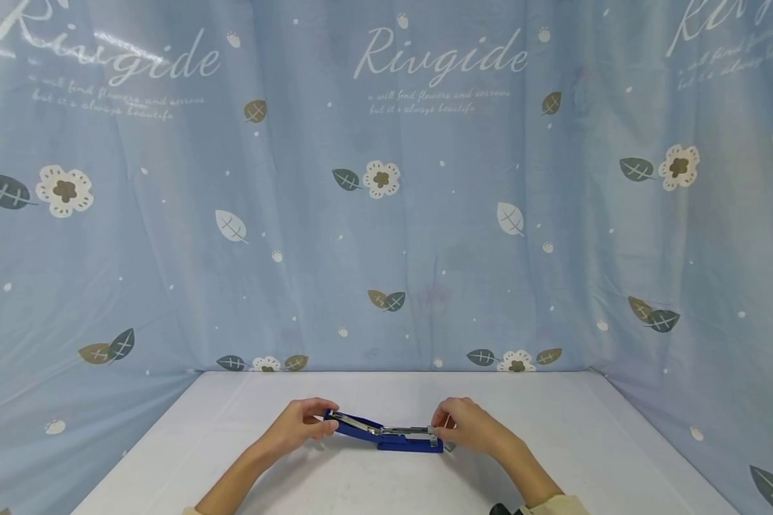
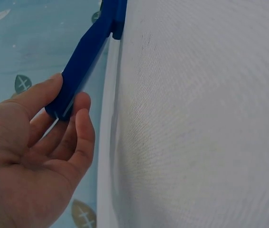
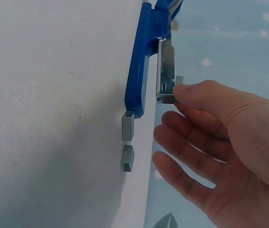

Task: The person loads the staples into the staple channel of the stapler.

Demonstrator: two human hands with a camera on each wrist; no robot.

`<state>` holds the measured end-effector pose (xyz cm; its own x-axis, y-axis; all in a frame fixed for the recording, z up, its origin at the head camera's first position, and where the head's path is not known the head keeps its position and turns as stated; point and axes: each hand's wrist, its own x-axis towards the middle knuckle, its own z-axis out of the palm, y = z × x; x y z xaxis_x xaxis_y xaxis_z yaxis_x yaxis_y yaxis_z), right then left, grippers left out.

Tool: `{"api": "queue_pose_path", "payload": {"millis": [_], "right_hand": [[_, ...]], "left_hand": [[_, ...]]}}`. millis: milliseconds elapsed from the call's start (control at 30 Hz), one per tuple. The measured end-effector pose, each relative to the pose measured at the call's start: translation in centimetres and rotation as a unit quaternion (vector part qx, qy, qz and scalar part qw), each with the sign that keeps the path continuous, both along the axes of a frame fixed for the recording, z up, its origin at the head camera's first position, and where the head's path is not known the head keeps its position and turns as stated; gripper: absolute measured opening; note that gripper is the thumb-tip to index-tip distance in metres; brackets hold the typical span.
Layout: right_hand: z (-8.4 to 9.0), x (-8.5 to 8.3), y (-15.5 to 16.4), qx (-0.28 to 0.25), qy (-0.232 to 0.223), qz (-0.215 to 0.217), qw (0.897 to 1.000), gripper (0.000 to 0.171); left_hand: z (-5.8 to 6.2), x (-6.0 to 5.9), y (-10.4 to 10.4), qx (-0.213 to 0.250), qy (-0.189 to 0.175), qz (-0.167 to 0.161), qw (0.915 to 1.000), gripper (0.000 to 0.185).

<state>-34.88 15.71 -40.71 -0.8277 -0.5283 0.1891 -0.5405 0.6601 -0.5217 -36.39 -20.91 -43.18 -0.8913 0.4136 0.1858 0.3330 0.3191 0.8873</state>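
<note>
A blue stapler [image 1: 410,445] lies on the table, its top swung back to the left so the metal magazine [image 3: 165,71] is exposed. The left hand [image 1: 298,427] grips the end of the raised top [image 2: 84,59] between thumb and fingers. At the magazine's front end, the right hand [image 1: 469,427] pinches a small grey staple strip [image 3: 179,80], mostly hidden behind the thumb. Its other fingers are loosely bent beside the stapler. Two short staple strips, one [image 3: 128,127] close to the base's front end and another [image 3: 127,158] past it, lie on the table.
The white table [image 1: 335,486] stretches around the stapler. A blue curtain [image 1: 386,236] with leaves and flowers hangs behind it and along both sides. Part of a black object [image 1: 499,509] shows by the right sleeve [image 1: 557,506].
</note>
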Motion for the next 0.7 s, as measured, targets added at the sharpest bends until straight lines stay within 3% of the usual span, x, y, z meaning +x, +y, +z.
{"api": "queue_pose_path", "payload": {"millis": [700], "right_hand": [[-0.15,-0.19,0.12,0.0,0.012,-0.001,1.0,0.004]], "left_hand": [[-0.26,0.1,0.05,0.002,-0.008,0.002,1.0,0.044]]}}
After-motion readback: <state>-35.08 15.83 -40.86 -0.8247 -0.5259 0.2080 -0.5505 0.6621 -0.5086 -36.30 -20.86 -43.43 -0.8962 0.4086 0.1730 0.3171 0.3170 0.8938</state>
